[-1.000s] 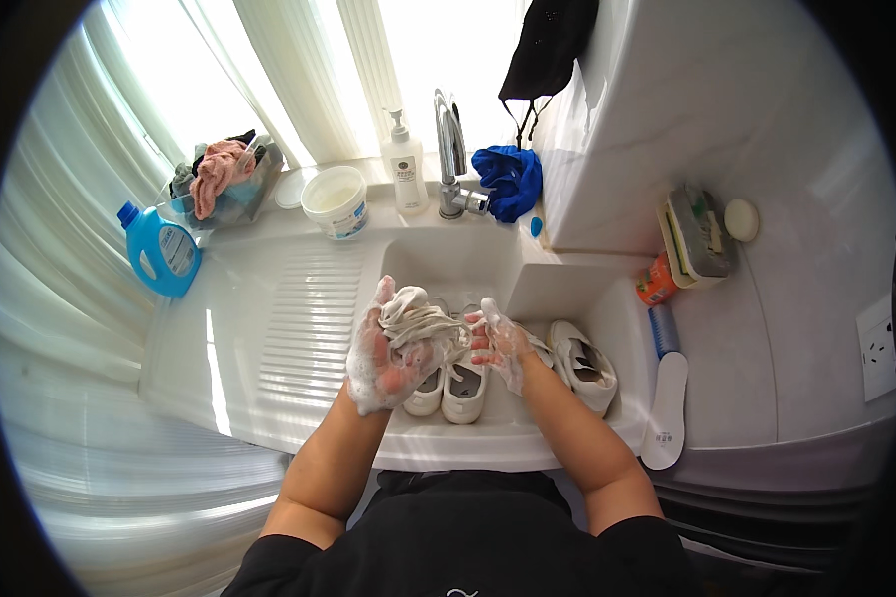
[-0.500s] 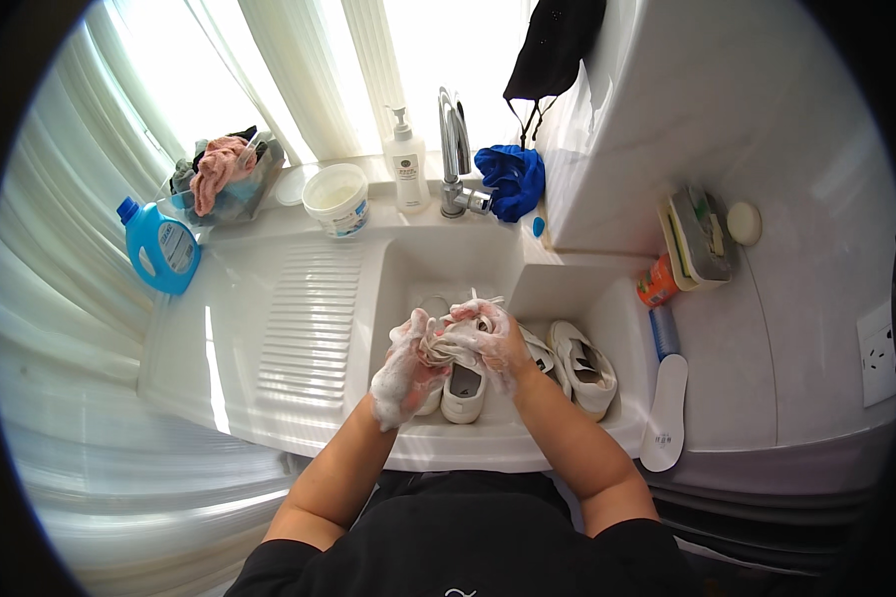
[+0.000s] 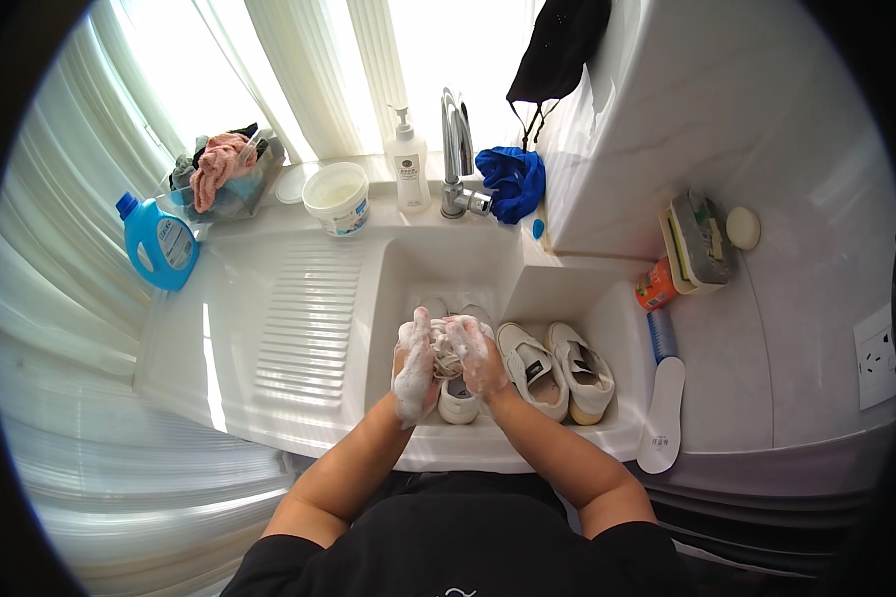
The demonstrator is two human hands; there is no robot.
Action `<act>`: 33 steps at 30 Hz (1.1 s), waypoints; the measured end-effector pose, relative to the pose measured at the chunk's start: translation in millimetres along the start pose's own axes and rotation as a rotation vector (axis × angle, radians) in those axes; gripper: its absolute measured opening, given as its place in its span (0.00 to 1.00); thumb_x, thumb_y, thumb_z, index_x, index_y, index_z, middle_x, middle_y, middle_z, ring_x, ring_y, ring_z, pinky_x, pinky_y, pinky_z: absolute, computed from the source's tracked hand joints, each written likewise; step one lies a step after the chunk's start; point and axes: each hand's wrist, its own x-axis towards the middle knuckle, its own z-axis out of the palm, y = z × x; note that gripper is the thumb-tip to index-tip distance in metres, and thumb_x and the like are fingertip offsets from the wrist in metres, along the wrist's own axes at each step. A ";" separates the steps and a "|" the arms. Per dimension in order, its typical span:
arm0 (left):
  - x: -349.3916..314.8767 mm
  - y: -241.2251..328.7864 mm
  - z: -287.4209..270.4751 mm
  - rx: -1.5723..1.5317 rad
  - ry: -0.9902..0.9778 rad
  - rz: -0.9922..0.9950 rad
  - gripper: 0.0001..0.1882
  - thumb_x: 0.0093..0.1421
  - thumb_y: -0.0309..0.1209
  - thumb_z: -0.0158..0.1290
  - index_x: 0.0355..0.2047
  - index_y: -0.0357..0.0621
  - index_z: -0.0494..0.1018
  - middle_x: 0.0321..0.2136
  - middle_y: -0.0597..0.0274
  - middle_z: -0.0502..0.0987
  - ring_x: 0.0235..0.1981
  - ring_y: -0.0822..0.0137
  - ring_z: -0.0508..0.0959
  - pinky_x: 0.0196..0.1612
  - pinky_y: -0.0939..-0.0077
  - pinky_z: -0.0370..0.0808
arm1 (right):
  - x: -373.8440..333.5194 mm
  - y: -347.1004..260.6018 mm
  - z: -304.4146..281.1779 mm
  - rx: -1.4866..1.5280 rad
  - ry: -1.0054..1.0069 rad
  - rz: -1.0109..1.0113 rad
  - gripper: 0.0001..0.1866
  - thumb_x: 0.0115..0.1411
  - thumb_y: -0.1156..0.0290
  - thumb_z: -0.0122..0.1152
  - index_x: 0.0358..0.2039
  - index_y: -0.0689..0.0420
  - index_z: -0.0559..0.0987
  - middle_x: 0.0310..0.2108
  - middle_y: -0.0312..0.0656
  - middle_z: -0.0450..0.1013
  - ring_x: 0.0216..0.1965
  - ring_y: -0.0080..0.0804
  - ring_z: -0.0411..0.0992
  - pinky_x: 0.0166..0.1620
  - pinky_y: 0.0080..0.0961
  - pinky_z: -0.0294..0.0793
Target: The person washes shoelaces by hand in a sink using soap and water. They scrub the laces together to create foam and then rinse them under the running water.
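Thick white suds coat my left hand [image 3: 415, 375] and my right hand [image 3: 478, 362], which are closed together over the sink [image 3: 443, 254]. Between them is a bunched wad of soapy white shoelaces [image 3: 446, 360], pressed from both sides. Directly below, partly covered by my hands, white shoes [image 3: 459, 407] sit in the basin. To the right of my right hand stand a white shoe [image 3: 534, 376] and another white shoe [image 3: 581, 378], both with their openings up and no laces visible in them.
A ribbed washboard [image 3: 309, 323] adjoins the basin on the left. Behind stand a white tub [image 3: 336, 204], a pump bottle [image 3: 408, 171], the faucet [image 3: 455, 149] and a blue cloth [image 3: 511, 182]. A blue detergent jug [image 3: 157, 244] is far left; an insole [image 3: 662, 416] lies right.
My hands have drawn closer together and cupped the laces more tightly. The loose lace ends that stuck out above are now tucked in, and the right-hand shoes show more fully.
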 end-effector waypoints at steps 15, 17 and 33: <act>-3.7 -1.4 1.7 0.742 -0.326 0.454 0.18 0.55 0.38 0.51 0.42 0.39 0.69 0.34 0.59 0.71 0.38 0.63 0.73 0.46 0.72 0.69 | 19.9 10.3 0.2 -0.405 0.296 -0.092 0.09 0.48 0.70 0.61 0.26 0.63 0.76 0.25 0.47 0.73 0.27 0.43 0.72 0.35 0.36 0.71; -0.2 6.6 -1.8 1.245 -0.376 0.680 0.15 0.55 0.33 0.50 0.40 0.37 0.70 0.35 0.56 0.72 0.38 0.61 0.73 0.45 0.73 0.69 | 9.9 11.4 14.7 -0.461 0.269 -0.542 0.08 0.49 0.70 0.60 0.26 0.63 0.76 0.25 0.47 0.73 0.27 0.39 0.73 0.33 0.33 0.71; 4.9 10.6 -8.7 1.323 -0.340 0.796 0.28 0.45 0.20 0.62 0.45 0.32 0.61 0.41 0.49 0.70 0.40 0.61 0.74 0.45 0.73 0.71 | 16.8 3.2 -20.3 1.022 -0.154 0.532 0.30 0.63 0.44 0.32 0.42 0.57 0.72 0.40 0.44 0.72 0.42 0.39 0.71 0.49 0.37 0.69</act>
